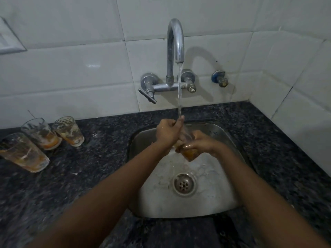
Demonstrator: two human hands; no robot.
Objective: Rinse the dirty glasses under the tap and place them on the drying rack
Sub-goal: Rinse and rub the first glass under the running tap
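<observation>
**One wet glass under the stream, three more waiting**

Curled round the base of the glass [188,151] in the right hand [198,143], fingers pressed close together and shining wet; orange residue showing through the bottom. Closed over the upper part in the left hand [167,133], fingers bunched at or inside the mouth just where the water lands; cannot tell whether rubbing inside or only gripping the rim. Held tilted, mouth up toward the falling stream, directly below the tap [176,42] and above the sink [143,194] basin, drain lower still.

Probably light, stiff and brittle: thin clear wall, no give, likely to chip against steel or stone. Slippery now, with water running over both glass and skin. Best taken low, round the thick base where the taper narrows, with a full wrap rather than a fingertip pinch; rim best spared any squeeze or knock against the spout.

Left of the tap, on the dark granite counter [89,167], three dirty glasses [43,135] standing close together, each with orange dregs and streaked walls, well apart from the sink. Nothing resembling a drying rack anywhere in view. Right of the tap, a small blue-collared wall valve [220,78] on the white tiles.
</observation>
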